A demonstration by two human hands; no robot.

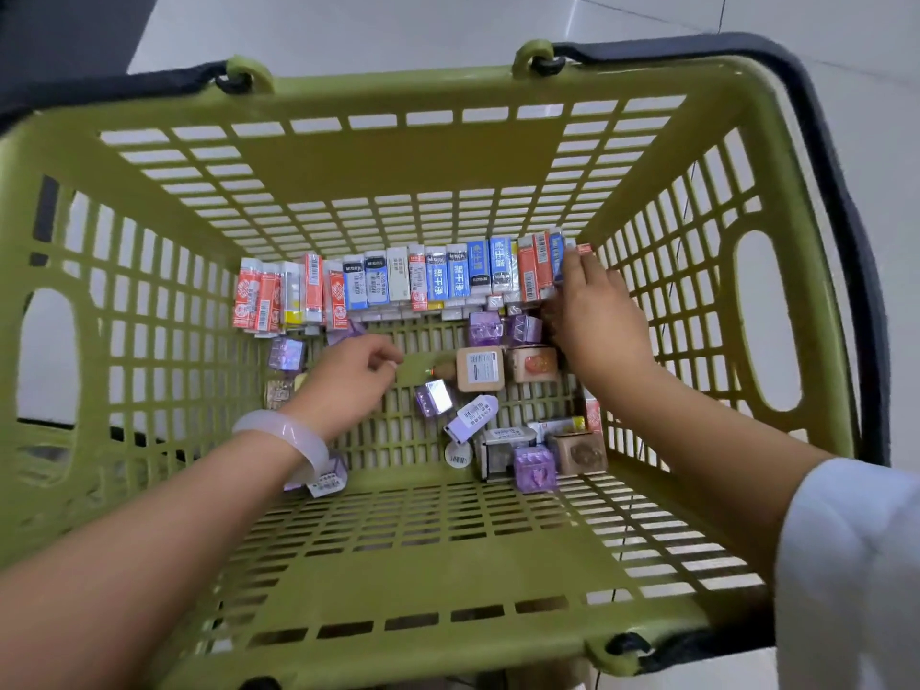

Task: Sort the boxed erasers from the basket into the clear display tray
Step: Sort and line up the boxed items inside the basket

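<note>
A: What sort of place is this?
B: A shop, by the look of it. That green slotted shopping basket (pixel 308 171) with dark carry handles (pixel 841 201) sits on a pale tiled floor (pixel 448 22).
A: And the goods?
B: Barcoded boxed erasers (pixel 438 276), stationery stock
</note>
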